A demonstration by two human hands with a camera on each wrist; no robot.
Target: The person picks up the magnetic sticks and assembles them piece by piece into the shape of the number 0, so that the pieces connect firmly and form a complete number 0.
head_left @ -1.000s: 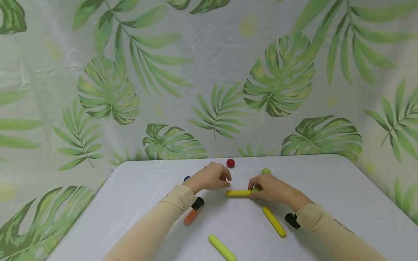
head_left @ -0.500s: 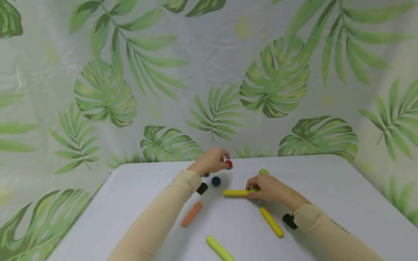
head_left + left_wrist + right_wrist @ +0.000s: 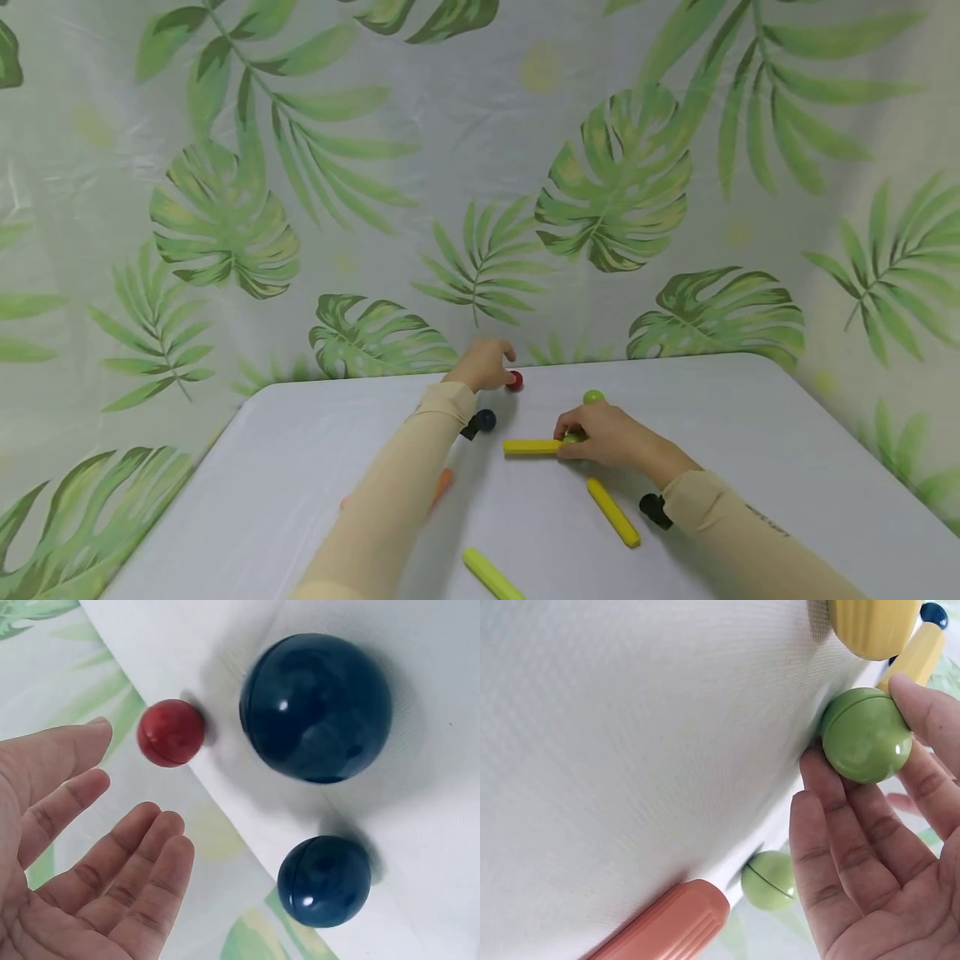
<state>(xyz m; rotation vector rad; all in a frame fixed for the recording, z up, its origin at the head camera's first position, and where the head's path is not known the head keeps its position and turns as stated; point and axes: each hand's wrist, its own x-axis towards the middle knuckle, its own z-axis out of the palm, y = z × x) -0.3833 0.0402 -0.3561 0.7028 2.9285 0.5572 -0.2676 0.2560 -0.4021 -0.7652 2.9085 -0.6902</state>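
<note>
My left hand (image 3: pixel 483 364) reaches to the back of the table, at the red ball (image 3: pixel 513 381). In the left wrist view its fingers are spread, with a gap between the fingertips and the red ball (image 3: pixel 171 733). A large blue ball (image 3: pixel 319 709) and a smaller-looking blue ball (image 3: pixel 324 881) lie beside that hand. My right hand (image 3: pixel 607 433) holds a green ball (image 3: pixel 866 735) between thumb and fingers, at the right end of a yellow stick (image 3: pixel 531 447). The hand mostly covers this ball in the head view.
A second green ball (image 3: pixel 593 397) lies behind my right hand. Another yellow stick (image 3: pixel 612 512) and a lime stick (image 3: pixel 491 573) lie nearer. My left forearm partly covers an orange stick (image 3: pixel 442 486). An orange-red stick (image 3: pixel 667 926) shows in the right wrist view.
My left hand has moved back to the red ball, uncovering a blue ball; its forearm now overlaps the orange stick. My right hand stays at the green ball. The head view has shifted slightly.
</note>
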